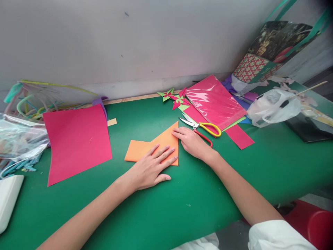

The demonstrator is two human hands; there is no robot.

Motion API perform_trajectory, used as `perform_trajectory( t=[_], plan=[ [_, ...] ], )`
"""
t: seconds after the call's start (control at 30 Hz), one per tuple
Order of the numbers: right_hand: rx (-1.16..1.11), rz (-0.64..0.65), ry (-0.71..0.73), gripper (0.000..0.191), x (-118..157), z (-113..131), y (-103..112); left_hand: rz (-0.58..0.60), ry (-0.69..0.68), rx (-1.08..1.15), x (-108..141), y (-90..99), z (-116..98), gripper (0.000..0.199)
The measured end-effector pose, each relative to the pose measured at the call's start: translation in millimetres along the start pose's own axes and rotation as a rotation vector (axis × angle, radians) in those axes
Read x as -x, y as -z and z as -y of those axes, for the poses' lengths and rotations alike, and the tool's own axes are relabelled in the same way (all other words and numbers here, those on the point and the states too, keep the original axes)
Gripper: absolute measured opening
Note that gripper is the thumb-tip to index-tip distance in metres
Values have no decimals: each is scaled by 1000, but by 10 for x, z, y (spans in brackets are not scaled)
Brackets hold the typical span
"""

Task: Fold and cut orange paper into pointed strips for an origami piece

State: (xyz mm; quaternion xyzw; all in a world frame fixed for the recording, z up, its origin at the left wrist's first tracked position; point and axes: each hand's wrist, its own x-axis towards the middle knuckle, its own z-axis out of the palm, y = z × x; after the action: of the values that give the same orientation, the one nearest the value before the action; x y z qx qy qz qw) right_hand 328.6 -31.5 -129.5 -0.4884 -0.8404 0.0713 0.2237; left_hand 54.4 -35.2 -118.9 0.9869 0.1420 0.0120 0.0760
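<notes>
A folded sheet of orange paper [139, 150] lies on the green table, with one corner folded up to a point at its upper right. My left hand [149, 166] rests flat on it, fingers spread and thumb out to the side. At the paper's right edge, near the point, is my right hand [191, 140]. Its fingers are bent and held together, with their tips on the edge; the thumb is hidden. Just beyond my right hand are scissors [196, 125] with one yellow and one red handle, their blades slightly apart.
A red sheet [78, 139] lies to the left, beside clear plastic wrapping [23, 137] and a white object [9, 201]. Toward the wall sit red-and-green folded stars [179, 100] and a red paper pack [215, 100]. A white plastic bag [273, 107] and a patterned bag [262, 66] stand right.
</notes>
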Motion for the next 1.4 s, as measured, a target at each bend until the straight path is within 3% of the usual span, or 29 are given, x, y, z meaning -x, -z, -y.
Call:
perform_trajectory(
  t=[1.4],
  plan=[
    [4,8,1,51,6,-19,-2,-2,-47,37,31,38,14,77]
  ],
)
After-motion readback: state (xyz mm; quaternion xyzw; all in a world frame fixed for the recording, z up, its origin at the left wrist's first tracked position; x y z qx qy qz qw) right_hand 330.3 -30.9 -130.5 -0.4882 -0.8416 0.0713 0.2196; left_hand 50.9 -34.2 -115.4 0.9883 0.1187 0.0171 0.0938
